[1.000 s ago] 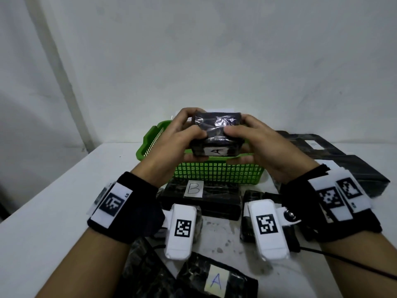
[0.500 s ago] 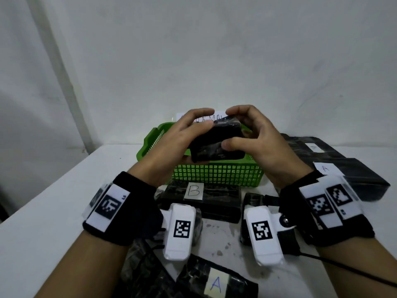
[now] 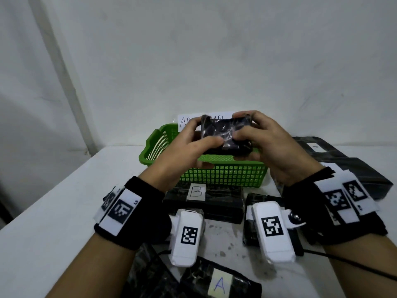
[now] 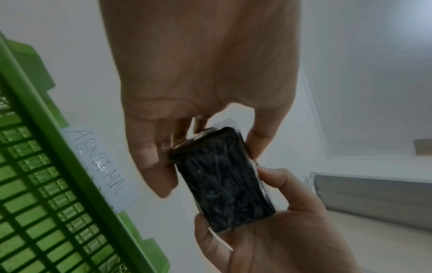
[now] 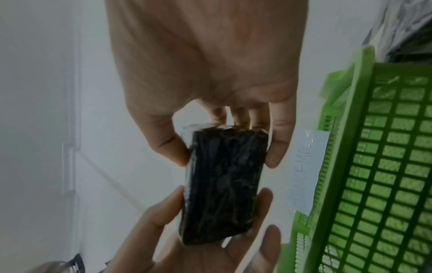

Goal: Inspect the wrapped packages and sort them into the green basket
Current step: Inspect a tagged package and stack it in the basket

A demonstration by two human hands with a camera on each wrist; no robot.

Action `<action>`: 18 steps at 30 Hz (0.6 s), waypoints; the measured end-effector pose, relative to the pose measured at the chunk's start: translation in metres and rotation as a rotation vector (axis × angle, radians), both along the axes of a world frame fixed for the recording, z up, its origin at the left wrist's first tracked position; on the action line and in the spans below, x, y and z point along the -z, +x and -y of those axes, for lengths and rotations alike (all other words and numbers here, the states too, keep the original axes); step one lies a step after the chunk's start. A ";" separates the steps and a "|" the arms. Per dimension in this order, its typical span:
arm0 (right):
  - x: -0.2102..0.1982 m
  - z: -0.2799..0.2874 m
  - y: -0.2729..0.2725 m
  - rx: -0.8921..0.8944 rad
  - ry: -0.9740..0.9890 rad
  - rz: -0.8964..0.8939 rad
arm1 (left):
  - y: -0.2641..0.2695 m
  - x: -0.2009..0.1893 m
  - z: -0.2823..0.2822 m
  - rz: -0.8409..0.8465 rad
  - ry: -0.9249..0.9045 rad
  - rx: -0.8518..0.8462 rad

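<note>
**Package held up over the basket for a look**

While I hold the small black wrapped package [image 3: 225, 136] between both hands, the worktop [image 3: 53, 211] lies well below my fingers and the green basket [image 3: 221, 173] sits just under and beyond them. My left hand [image 3: 182, 151] grips one short end, its fingers [image 4: 151, 166] curled round it with the thumb on the near face; my right hand [image 3: 268, 147] clamps the other end the same way, fingers [image 5: 278, 147] over the far edge. So the package is in the air above the basket's near wall, not yet inside.

To do this check well, I judge I should turn it slowly end over end, keeping one hand firmly on while the other shifts, since the glossy film looks slippery, and look at every face before letting it down.

On the basket's far rim, just beyond my fingertips, a paper tag [image 4: 98, 166] reads "ABNORMAL". Below my wrists a package marked "B" [image 3: 196, 191] lies against the basket, and nearer to me one marked "A" [image 3: 219, 284]. No label shows on the faces of the held package now turned to the cameras.
</note>
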State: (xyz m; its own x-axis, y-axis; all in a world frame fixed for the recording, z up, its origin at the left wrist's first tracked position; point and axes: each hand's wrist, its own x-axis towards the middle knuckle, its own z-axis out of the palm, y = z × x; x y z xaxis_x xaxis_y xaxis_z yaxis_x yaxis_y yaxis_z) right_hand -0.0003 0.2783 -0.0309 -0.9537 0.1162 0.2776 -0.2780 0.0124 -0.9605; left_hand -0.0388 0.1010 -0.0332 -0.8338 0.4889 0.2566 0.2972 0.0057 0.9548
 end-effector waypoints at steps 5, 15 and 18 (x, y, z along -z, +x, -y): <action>0.003 0.003 0.002 0.114 0.073 -0.130 | 0.002 0.000 -0.003 0.007 0.078 -0.021; 0.004 0.003 0.003 0.054 0.109 -0.222 | -0.003 0.000 0.003 0.105 0.059 0.038; 0.005 0.006 0.004 0.062 0.140 -0.230 | -0.006 0.002 0.003 0.124 0.102 -0.028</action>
State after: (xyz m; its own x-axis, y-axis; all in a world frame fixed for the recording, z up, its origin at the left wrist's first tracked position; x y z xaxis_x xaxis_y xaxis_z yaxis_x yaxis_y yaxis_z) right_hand 0.0034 0.2728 -0.0354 -0.8560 0.1173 0.5036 -0.4834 0.1641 -0.8599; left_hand -0.0448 0.0983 -0.0350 -0.8750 0.4416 0.1983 0.1783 -0.0868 0.9801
